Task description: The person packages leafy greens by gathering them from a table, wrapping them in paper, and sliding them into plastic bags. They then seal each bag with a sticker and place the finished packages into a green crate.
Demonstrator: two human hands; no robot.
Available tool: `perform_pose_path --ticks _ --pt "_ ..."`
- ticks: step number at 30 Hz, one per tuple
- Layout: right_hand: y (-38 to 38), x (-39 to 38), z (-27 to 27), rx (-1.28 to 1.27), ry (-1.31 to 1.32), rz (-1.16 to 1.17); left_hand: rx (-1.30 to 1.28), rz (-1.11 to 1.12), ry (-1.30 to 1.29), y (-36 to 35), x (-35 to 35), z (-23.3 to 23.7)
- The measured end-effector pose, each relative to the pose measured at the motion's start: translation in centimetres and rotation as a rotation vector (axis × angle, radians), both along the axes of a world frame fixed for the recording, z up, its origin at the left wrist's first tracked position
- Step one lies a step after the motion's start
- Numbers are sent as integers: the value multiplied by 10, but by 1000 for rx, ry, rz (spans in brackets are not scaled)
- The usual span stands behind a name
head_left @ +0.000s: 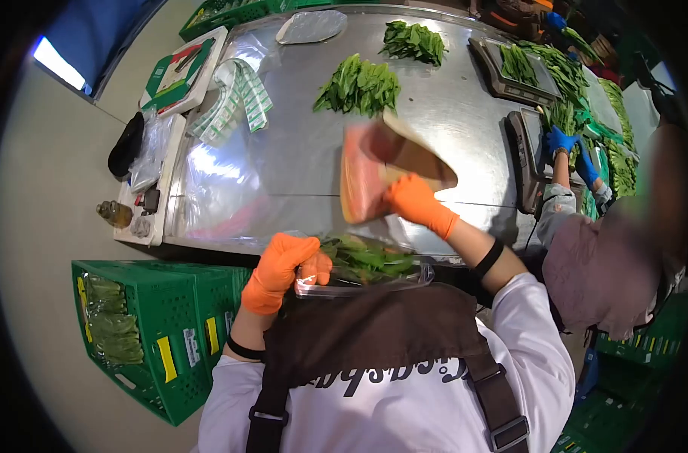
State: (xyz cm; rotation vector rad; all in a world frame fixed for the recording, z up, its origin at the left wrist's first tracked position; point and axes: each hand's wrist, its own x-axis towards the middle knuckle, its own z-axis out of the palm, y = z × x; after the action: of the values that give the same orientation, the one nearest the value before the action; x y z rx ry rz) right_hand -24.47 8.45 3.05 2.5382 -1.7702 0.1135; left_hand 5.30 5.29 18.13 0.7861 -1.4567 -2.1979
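Note:
My left hand (280,272), in an orange glove, grips the left end of a clear plastic tray (374,283) filled with leafy greens (367,258), held close to my brown apron at the edge of the steel table (283,158). My right hand (418,204), also orange-gloved, is raised above the tray and holds a flat pink and tan sheet (374,174), blurred by motion. I cannot tell what the sheet is.
Loose piles of greens (359,87) lie further back on the table, with a roll of green-striped bags (238,98) at the left. A co-worker's blue-gloved hands (567,143) are at a scale (529,151) on the right. A green crate (148,332) stands on the floor to my left.

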Motion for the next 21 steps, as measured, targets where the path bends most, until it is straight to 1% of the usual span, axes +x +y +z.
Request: perform_pose_path --ticks 1,2,3,4,6,7,8,9,10,12,13,14,15,16,18,19,20,21 --pt "12 8 -17 218 -294 -38 -40 -65 27 -5 2 4" --pt "23 27 -18 390 -737 -274 -37 -56 17 -8 0 6" --pt "28 43 -10 508 -963 -420 -65 -57 -9 -10 -4 8" --pt "28 52 -5 944 -1364 -627 -89 -60 -37 -10 -7 10" --pt "29 65 -6 1250 -1781 -577 -113 -28 -79 -6 -13 24" --pt "25 72 1 1261 -1782 -569 -134 -6 -85 -2 -14 32" --pt "18 79 10 1363 -2066 -547 -154 16 -91 1 -13 37" --pt "11 83 15 1459 -2354 -520 -160 21 1 3 -6 39" --pt "0 80 17 1206 -2203 -381 -152 33 -8 9 2 38" --pt "-15 78 32 878 -2105 -479 -295 263 -97 24 21 29" --pt "-27 76 29 894 -2102 -475 -281 230 28 24 37 7" --pt "-37 76 21 639 -2006 -467 -201 297 -88 31 53 -16" --pt "-39 80 10 393 -1899 -460 -156 343 -312 38 52 -30" --pt "-31 86 -9 408 -1909 -469 -106 381 -539 46 52 -46" --pt "-17 85 -40 450 -1631 -584 -17 361 -445 49 71 -137" --pt "7 84 -43 570 -1450 -566 16 354 -447 53 76 -166" --pt "36 88 -21 574 -1315 -542 46 346 -445 56 79 -187" --pt "57 91 -32 515 -873 -571 98 257 -531 53 83 -199"
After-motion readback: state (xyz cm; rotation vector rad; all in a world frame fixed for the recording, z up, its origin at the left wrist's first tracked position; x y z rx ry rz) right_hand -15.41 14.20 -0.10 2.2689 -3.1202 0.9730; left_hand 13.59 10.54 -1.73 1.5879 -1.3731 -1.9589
